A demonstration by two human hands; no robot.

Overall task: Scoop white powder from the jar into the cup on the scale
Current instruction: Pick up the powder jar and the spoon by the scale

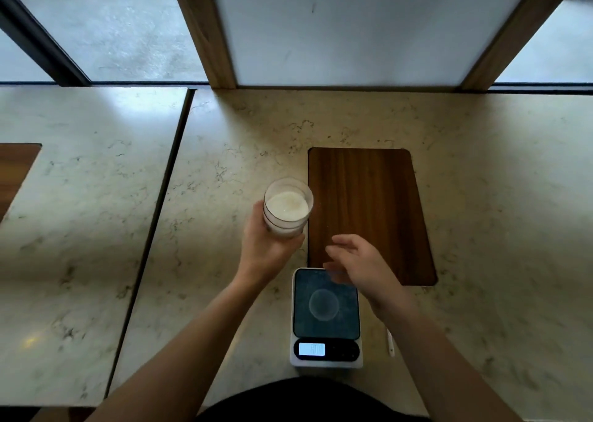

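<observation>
My left hand point(263, 248) grips a clear round jar point(287, 208) of white powder, lidless, held just above the counter left of the wooden inlay. A digital scale point(326, 352) with a dark platform and lit display sits near the front edge. On its platform a faint round outline shows, apparently a clear cup point(324, 304) seen from above. My right hand point(356, 261) hovers over the scale's far edge, blurred, fingers apart, nothing in it. A thin white spoon-like stick point(390, 343) lies on the counter right of the scale, partly hidden by my right forearm.
A dark wooden inlay point(369, 203) lies in the marble counter point(224, 165) behind the scale. A seam point(160, 216) divides the counter from another slab on the left. Windows and a wood-framed panel point(346, 30) rise behind.
</observation>
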